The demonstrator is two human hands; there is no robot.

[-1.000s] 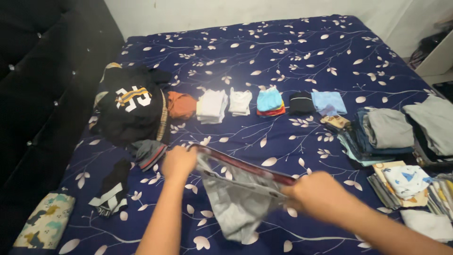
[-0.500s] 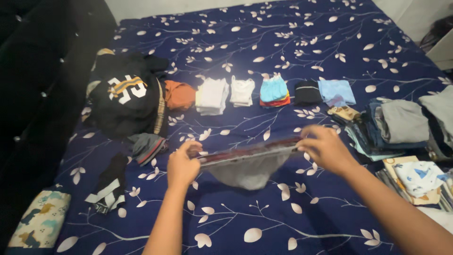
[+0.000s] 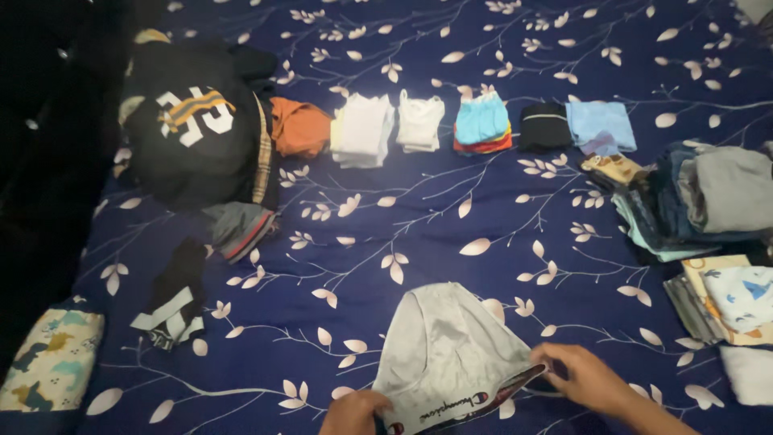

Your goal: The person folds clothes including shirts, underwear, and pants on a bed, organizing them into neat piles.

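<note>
Grey underwear lies flat on the bed, near its near edge and about midway along it, waistband toward the person and the narrow end pointing up the bed. The waistband is white with a dark red strip.

Left hand: at the waistband's left end, fingers closed on the band; only the top of the hand shows at the picture's lower edge. Right hand: at the waistband's right end, fingers pinched on the band's corner.

Bed cover: dark blue, printed with pale leaves and twigs.

Across the middle of the bed, a row of small folded piles, left to right: orange garment, white pile, white vest pile, light blue pile on red and yellow pieces, black piece, pale blue piece. The piles stand apart from one another, well apart from the underwear.

Left side of the bed: large black garment with white and yellow print, just beside the orange garment; a grey piece with a red edge at its lower side; a black and white striped piece below that; a pale dinosaur-print item at the near left corner.

Right edge of the bed: stack of grey and blue garments; below it, a stack topped by a white printed piece; a white piece nearest the near right corner.
</note>
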